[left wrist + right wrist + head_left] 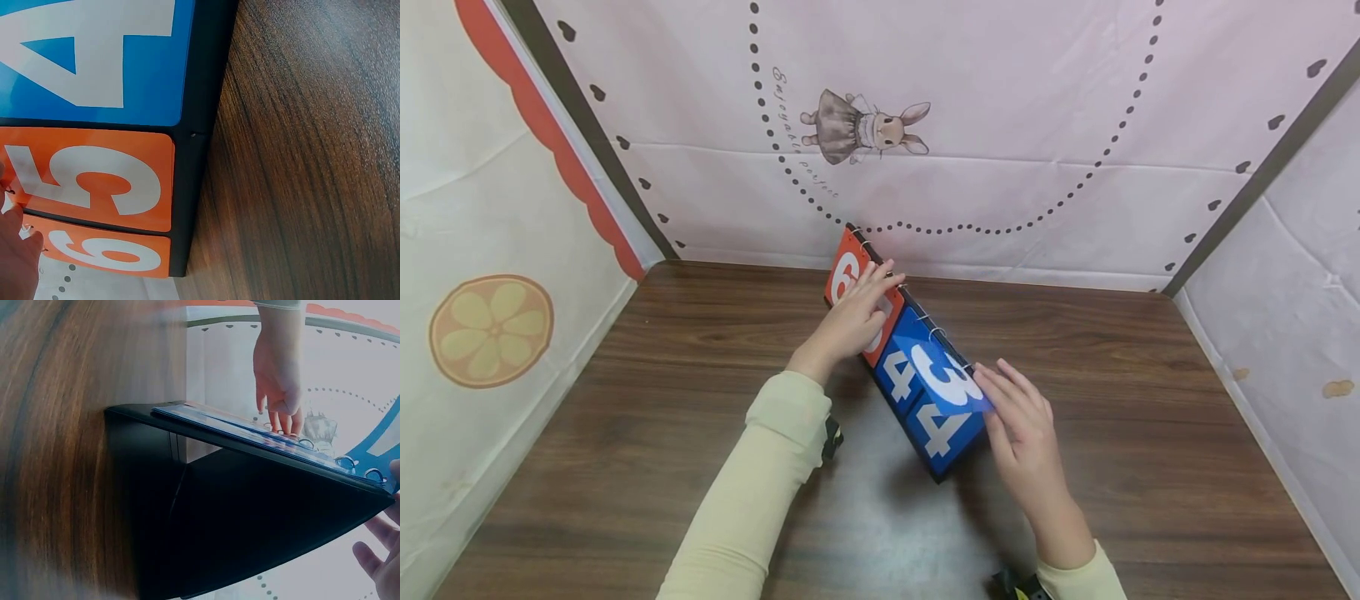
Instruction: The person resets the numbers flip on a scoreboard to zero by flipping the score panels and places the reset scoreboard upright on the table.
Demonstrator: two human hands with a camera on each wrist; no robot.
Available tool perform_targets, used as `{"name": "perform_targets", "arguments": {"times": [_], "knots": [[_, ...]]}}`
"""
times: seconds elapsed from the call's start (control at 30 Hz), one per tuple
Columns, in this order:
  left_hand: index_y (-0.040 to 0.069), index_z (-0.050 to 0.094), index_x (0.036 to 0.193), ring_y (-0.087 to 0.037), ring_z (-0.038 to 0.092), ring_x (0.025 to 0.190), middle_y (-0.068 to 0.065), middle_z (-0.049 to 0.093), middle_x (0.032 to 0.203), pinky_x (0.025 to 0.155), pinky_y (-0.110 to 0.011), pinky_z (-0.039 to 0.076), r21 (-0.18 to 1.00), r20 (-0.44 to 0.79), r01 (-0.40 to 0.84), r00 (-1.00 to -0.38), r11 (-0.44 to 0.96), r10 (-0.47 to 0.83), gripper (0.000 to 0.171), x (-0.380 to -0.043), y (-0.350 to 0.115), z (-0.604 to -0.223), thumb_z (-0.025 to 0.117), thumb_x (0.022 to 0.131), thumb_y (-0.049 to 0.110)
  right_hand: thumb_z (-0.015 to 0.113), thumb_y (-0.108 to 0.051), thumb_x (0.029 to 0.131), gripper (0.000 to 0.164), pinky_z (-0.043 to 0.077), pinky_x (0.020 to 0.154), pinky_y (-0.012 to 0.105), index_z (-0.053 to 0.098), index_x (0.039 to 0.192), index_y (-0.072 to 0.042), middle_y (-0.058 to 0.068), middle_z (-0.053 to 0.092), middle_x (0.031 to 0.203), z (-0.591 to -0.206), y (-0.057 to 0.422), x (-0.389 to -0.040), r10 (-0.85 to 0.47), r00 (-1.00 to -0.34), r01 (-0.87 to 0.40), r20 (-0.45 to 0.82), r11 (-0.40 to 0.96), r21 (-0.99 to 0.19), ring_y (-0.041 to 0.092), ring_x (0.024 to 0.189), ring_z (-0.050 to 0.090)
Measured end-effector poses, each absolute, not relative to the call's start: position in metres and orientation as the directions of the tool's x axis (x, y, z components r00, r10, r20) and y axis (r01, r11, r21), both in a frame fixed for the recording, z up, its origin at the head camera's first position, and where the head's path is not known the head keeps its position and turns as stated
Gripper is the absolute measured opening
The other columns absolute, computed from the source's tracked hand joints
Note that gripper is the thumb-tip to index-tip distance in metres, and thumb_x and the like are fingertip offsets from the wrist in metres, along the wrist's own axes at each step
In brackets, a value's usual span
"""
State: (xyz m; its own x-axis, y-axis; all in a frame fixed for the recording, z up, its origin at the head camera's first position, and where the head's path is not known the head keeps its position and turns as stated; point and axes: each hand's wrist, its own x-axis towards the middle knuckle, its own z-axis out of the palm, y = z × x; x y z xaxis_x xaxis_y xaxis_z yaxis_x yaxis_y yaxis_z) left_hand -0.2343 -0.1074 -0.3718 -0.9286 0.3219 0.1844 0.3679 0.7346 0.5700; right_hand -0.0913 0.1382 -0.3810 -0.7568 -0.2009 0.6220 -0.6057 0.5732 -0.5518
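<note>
1. Flip scoreboard [250,515] is being carried by the table [1150,467], angled far-left to near-right.
2. Orange cards [841,271] are being touched by left hand [848,321], fingers extended, unclenched.
3. Blue 3 card [947,377] is being tilted at right hand [1024,437]; pinch can't be told.
4. Flip looks partway: 4s are being exposed, card not lying flat.
</note>
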Motion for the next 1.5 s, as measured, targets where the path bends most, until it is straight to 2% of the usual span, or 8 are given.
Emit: {"name": "perform_targets", "arguments": {"times": [0.27,0.63,0.8,0.93,1.03,1.2,1.33,1.5], "knots": [[0.026,0.032,0.144,-0.01,-0.001,0.14,0.01,0.013,0.153,0.108,-0.055,0.011,0.574,0.193,0.374,-0.926,0.728,0.324,0.055,-0.233,-0.108,-0.373,0.045,0.093,0.015,0.059,0.003,0.082,0.043,0.029,0.095,0.06,0.06,0.124,-0.009,0.005,0.053,0.132,-0.383,0.137,-0.09,-0.268,-0.734,-0.62,0.624,0.639,-0.455,0.025,0.13,0.035],[0.029,0.031,0.144,-0.01,-0.001,0.14,0.013,0.011,0.153,0.108,-0.056,0.012,0.572,0.186,0.37,-0.928,0.732,0.324,0.055,-0.233,-0.108,-0.371,0.046,0.093,0.017,0.057,-0.004,0.082,0.038,0.027,0.096,0.063,0.064,0.119,-0.012,0.006,0.044,0.14,-0.389,0.138,-0.089,-0.276,-0.729,-0.611,0.626,0.674,-0.415,0.029,0.133,0.028],[0.03,0.031,0.144,-0.01,-0.001,0.14,0.013,0.012,0.153,0.108,-0.056,0.012,0.575,0.182,0.364,-0.93,0.733,0.319,0.056,-0.233,-0.108,-0.371,0.047,0.093,0.016,0.063,-0.004,0.077,0.051,0.025,0.096,0.064,0.056,0.127,-0.013,0.006,0.041,0.142,-0.391,0.138,-0.089,-0.239,-0.733,-0.602,0.637,0.665,-0.442,0.028,0.133,0.029],[0.03,0.031,0.144,-0.01,0.0,0.14,0.011,0.013,0.153,0.108,-0.056,0.012,0.579,0.185,0.362,-0.931,0.731,0.315,0.056,-0.235,-0.107,-0.372,0.048,0.092,0.016,0.069,0.003,0.071,0.057,0.03,0.096,0.056,0.049,0.124,-0.005,0.012,0.044,0.134,-0.392,0.137,-0.087,-0.128,-0.761,-0.563,0.636,0.617,-0.55,0.029,0.127,0.033],[0.031,0.031,0.144,-0.01,0.0,0.14,0.012,0.013,0.153,0.107,-0.056,0.013,0.576,0.185,0.363,-0.931,0.732,0.316,0.055,-0.235,-0.107,-0.373,0.047,0.093,0.017,0.071,0.006,0.068,0.044,0.033,0.088,0.046,0.05,0.107,0.0,0.017,0.046,0.115,-0.394,0.136,-0.084,-0.028,-0.759,-0.533,0.651,0.602,-0.595,0.031,0.113,0.037],[0.03,0.031,0.144,-0.009,-0.001,0.139,0.014,0.011,0.153,0.107,-0.056,0.013,0.573,0.185,0.365,-0.93,0.734,0.318,0.055,-0.235,-0.108,-0.373,0.047,0.093,0.017,0.075,0.008,0.065,0.031,0.031,0.074,0.03,0.054,0.085,-0.002,0.011,0.046,0.088,-0.397,0.134,-0.08,0.078,-0.729,-0.502,0.68,0.614,-0.608,0.023,0.09,0.039],[0.031,0.031,0.144,-0.009,-0.001,0.139,0.014,0.012,0.153,0.107,-0.056,0.014,0.579,0.182,0.361,-0.931,0.731,0.316,0.056,-0.236,-0.107,-0.373,0.048,0.093,0.017,0.077,0.009,0.064,0.028,0.034,0.071,0.019,0.059,0.082,-0.003,0.008,0.049,0.082,-0.4,0.133,-0.077,0.102,-0.715,-0.507,0.691,0.604,-0.614,0.018,0.084,0.041],[0.032,0.031,0.144,-0.009,-0.001,0.139,0.015,0.011,0.152,0.107,-0.056,0.014,0.577,0.175,0.353,-0.934,0.736,0.31,0.056,-0.236,-0.106,-0.373,0.048,0.093,0.018,0.075,0.009,0.066,0.027,0.035,0.071,0.021,0.057,0.085,0.0,0.008,0.049,0.083,-0.402,0.134,-0.075,0.085,-0.726,-0.517,0.683,0.587,-0.623,0.017,0.083,0.041]]}}
